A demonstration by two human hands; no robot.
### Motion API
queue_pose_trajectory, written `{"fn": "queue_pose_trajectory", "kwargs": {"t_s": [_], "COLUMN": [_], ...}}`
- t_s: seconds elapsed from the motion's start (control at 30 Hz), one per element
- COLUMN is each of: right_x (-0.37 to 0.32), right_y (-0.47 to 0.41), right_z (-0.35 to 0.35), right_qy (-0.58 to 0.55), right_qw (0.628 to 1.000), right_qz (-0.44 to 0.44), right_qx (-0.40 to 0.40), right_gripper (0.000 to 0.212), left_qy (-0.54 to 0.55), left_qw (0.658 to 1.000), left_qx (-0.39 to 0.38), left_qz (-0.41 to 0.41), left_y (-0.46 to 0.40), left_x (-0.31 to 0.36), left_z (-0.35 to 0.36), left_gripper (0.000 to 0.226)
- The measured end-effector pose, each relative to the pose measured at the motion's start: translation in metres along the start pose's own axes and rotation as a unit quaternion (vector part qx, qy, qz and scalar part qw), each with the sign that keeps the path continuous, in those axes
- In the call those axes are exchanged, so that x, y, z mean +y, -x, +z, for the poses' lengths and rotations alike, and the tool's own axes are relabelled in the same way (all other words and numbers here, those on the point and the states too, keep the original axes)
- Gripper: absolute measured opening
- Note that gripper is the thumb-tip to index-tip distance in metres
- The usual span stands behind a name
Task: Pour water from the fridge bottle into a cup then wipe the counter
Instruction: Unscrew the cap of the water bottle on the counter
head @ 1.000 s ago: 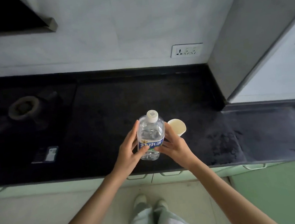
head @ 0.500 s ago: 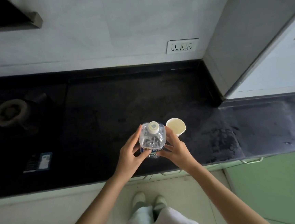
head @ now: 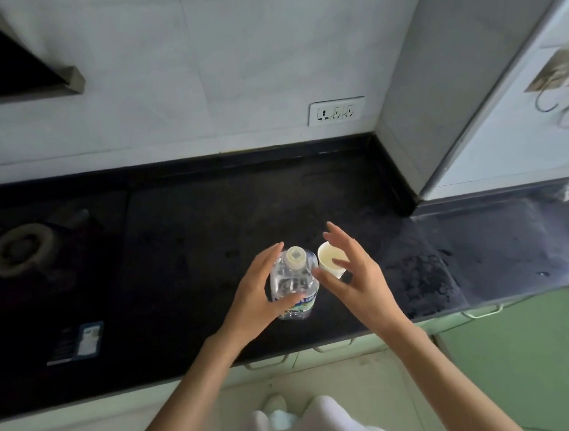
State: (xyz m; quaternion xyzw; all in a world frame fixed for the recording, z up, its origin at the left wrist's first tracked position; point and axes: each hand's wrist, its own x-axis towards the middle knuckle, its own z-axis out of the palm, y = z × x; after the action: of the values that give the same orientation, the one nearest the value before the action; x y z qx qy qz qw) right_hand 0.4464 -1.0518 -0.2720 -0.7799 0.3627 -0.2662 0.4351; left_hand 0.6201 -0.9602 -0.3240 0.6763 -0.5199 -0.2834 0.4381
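Left fingers (head: 273, 256): my left hand (head: 254, 295) wraps the water bottle (head: 294, 285), gripping its side.
Right fingers (head: 335, 236): spread apart, my right hand (head: 354, 278) holding nothing, just over the cup (head: 330, 258).
Bottle: upright on the dark desk (head: 209, 242), white cap (head: 295, 256) on.
Cup: just right of the bottle.

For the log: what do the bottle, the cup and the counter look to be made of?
Bottle: clear, glossy plastic by the look; the contents show through, with a white screw cap and a printed label.
Cup: probably paper, matte off-white with a thin rim, though thin plastic is possible.
Counter: polished black stone, likely granite; it shows a faint sheen and speckle.
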Motion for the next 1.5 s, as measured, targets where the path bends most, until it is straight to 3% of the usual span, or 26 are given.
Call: {"fn": "queue_pose_trajectory", "kwargs": {"t_s": [0.2, 0.3, 0.47, 0.53, 0.63, 0.67, 0.8, 1.07, 1.27, 1.4, 1.5], "right_x": [-0.028, -0.026, -0.024, -0.027, -0.031, -0.031, -0.023, -0.022, -0.021, -0.019, -0.015], "right_y": [-0.023, -0.029, -0.035, -0.036, -0.037, -0.038, -0.043, -0.050, -0.055, -0.046, -0.041], "right_z": [0.011, 0.017, 0.019, 0.018, 0.012, 0.011, 0.014, 0.006, -0.006, -0.001, 0.013], "right_qy": [0.192, 0.216, 0.244, 0.277, 0.357, 0.355, 0.325, 0.323, 0.298, 0.246, 0.260], "right_qw": [0.975, 0.965, 0.954, 0.931, 0.867, 0.864, 0.891, 0.882, 0.882, 0.941, 0.952], "right_qz": [-0.111, -0.143, -0.175, -0.236, -0.347, -0.356, -0.312, -0.319, -0.316, -0.197, -0.154], "right_qx": [0.030, 0.038, 0.019, 0.013, -0.011, -0.018, -0.046, -0.125, -0.184, -0.124, -0.054], "right_gripper": [0.049, 0.031, 0.024, 0.020, 0.020, 0.019, 0.018, 0.022, 0.026, 0.039, 0.040], "left_qy": [0.028, 0.035, -0.011, -0.034, -0.042, -0.041, -0.047, -0.054, -0.024, -0.012, -0.008], "left_qw": [0.999, 0.999, 1.000, 0.999, 0.999, 0.999, 0.999, 0.998, 0.999, 0.999, 1.000], "left_qx": [-0.020, -0.021, -0.025, -0.026, -0.032, -0.033, -0.024, -0.032, -0.032, -0.030, -0.026], "left_qz": [-0.016, -0.012, 0.010, 0.016, 0.013, 0.011, 0.002, 0.004, 0.006, 0.001, 0.001], "left_y": [-0.002, -0.001, -0.005, -0.006, -0.008, -0.008, -0.009, -0.010, -0.010, -0.008, -0.007], "left_x": [0.002, 0.000, -0.003, -0.003, -0.004, -0.004, -0.008, -0.012, -0.002, -0.003, -0.003], "left_z": [-0.005, -0.004, -0.006, -0.007, -0.007, -0.007, -0.005, -0.005, -0.009, -0.007, -0.007], "left_gripper": [0.077, 0.074, 0.071, 0.070, 0.070, 0.070, 0.074, 0.079, 0.068, 0.068, 0.068]}}
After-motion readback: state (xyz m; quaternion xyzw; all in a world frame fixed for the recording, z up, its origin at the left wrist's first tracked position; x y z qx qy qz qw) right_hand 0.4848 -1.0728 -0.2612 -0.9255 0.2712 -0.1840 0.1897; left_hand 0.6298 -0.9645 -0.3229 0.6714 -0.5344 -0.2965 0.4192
